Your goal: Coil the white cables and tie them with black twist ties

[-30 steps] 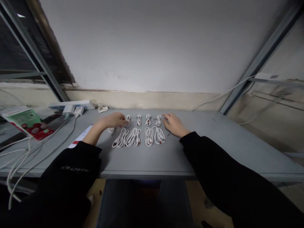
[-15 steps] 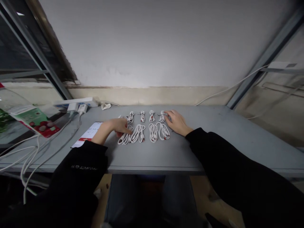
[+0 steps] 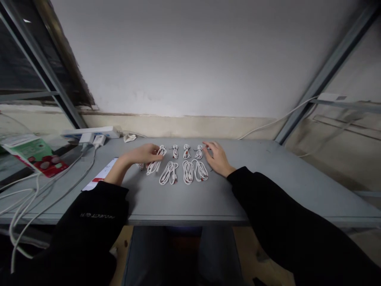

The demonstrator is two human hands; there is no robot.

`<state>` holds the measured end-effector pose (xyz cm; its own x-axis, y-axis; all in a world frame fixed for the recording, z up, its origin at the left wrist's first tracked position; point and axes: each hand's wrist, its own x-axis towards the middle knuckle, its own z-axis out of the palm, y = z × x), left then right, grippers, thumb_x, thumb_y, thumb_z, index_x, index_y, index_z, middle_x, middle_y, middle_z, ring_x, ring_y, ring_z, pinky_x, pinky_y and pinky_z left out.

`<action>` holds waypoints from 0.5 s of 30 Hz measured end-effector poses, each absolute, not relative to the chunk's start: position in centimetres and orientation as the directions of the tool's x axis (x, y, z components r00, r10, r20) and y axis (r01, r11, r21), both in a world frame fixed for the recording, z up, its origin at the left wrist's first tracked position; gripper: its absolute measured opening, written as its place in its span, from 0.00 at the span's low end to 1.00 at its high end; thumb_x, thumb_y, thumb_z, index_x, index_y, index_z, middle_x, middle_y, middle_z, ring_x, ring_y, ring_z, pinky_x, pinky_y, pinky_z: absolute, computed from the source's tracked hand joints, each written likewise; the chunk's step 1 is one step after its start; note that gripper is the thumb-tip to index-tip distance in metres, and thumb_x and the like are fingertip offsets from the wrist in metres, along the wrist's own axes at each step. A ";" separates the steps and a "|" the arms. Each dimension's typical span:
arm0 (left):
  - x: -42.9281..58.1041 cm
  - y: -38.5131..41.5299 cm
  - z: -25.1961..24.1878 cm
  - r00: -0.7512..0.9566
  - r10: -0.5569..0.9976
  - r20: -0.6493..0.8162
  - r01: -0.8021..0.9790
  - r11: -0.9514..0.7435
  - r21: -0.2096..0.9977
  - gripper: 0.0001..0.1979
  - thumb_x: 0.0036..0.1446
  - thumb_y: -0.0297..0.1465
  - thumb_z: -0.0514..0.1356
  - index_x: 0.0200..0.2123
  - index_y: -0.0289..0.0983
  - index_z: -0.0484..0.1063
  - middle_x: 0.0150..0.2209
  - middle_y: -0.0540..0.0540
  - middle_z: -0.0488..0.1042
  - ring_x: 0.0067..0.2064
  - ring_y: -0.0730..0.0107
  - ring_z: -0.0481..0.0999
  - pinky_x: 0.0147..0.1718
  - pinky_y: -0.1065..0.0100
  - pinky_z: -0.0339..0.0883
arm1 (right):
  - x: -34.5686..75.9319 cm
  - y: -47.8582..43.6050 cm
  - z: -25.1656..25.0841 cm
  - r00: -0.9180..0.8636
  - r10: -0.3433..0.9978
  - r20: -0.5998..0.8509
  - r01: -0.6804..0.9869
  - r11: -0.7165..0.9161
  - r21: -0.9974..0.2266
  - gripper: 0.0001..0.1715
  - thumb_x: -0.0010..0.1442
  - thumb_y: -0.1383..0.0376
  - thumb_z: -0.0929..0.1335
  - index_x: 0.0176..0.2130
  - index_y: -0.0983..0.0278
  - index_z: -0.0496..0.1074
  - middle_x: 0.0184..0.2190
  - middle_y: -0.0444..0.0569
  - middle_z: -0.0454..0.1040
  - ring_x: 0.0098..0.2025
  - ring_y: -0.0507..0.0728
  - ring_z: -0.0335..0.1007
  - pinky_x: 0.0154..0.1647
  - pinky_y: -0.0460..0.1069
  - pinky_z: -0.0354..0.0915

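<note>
White looped cable (image 3: 153, 167), from the left end of the front row: that's our change. Nearest us on the grey flat-topped table (image 3: 190, 202), three loose white cable loops (image 3: 169, 173) lie in a row; half a second ago we counted four. The fourth now slants from our left hand (image 3: 143, 154), thumb and fingers narrowed on it, shifted away from us toward the back row. We can't tell if its lower end is off the surface. Our read: one loop singled out for handling, the other three left lying.

Flat phone with white-and-red screen (image 3: 100, 178) lies by our left forearm. A small white cable bundle (image 3: 141, 166) peeks from under the left hand, mostly hidden. Our right hand (image 3: 218, 159) is in much the same spot as before, thumb and forefinger parted, beside the rightmost tied bundle; contact, we can't tell.

Back row: white cable bundles with thin black ties (image 3: 186, 151), three plain, a fourth just past the left fingertips, hard to separate from the held loop. Farther: long white power strip (image 3: 105, 131), crumpled white scrap (image 3: 129, 138), pale wall (image 3: 190, 71).
</note>
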<state>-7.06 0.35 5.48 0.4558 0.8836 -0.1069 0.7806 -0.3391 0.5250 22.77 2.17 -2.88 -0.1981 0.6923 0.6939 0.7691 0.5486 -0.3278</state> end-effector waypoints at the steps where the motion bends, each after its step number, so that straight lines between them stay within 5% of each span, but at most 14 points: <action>1: -6.8 0.2 5.8 0.477 0.878 -0.037 0.722 -0.368 0.586 0.10 0.49 0.38 0.57 0.23 0.38 0.63 0.18 0.53 0.64 0.21 0.74 0.62 0.22 0.71 0.53 | 22.7 1.9 -2.7 -0.205 0.666 0.718 0.762 0.569 -0.310 0.24 0.67 0.57 0.57 0.53 0.65 0.69 0.44 0.57 0.72 0.49 0.62 0.67 0.54 0.59 0.63; 4: -5.1 -0.1 6.1 0.445 0.892 0.083 0.527 -0.335 0.781 0.09 0.52 0.36 0.54 0.26 0.37 0.64 0.22 0.50 0.66 0.23 0.75 0.61 0.24 0.70 0.55 | 22.3 0.9 -2.1 -0.255 0.583 0.771 0.714 0.651 -0.256 0.28 0.68 0.54 0.55 0.60 0.63 0.63 0.44 0.55 0.72 0.48 0.62 0.67 0.53 0.60 0.63; 7: -2.4 -0.2 5.3 0.369 0.929 0.020 0.324 -0.148 0.934 0.09 0.55 0.36 0.51 0.28 0.37 0.64 0.22 0.48 0.66 0.23 0.74 0.62 0.25 0.68 0.58 | 22.2 0.1 -1.9 -0.336 0.489 0.805 0.635 0.749 -0.189 0.35 0.67 0.49 0.54 0.66 0.63 0.52 0.46 0.56 0.71 0.48 0.62 0.67 0.52 0.60 0.64; 12: 2.0 -0.8 3.3 0.379 0.925 -0.024 0.132 -0.028 0.991 0.12 0.60 0.40 0.50 0.33 0.37 0.64 0.24 0.48 0.67 0.24 0.73 0.65 0.27 0.67 0.64 | 22.0 -0.5 -2.2 -0.437 0.411 0.800 0.616 0.785 -0.066 0.58 0.51 0.34 0.62 0.68 0.61 0.45 0.60 0.62 0.59 0.59 0.70 0.58 0.57 0.67 0.58; 15: 3.7 -1.3 2.5 0.366 0.930 0.030 0.081 -0.064 0.995 0.13 0.61 0.39 0.51 0.39 0.37 0.67 0.31 0.45 0.73 0.28 0.69 0.72 0.32 0.65 0.68 | 21.5 -0.8 -2.1 -0.521 0.390 0.760 0.606 0.795 0.008 0.63 0.44 0.32 0.67 0.67 0.59 0.48 0.64 0.61 0.53 0.64 0.73 0.51 0.58 0.69 0.55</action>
<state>3.70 -1.31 2.46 0.3661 0.9301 0.0303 0.0810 -0.0643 0.9946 21.53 -0.85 -2.09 -0.5207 0.3895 0.7597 0.6062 0.7952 0.0078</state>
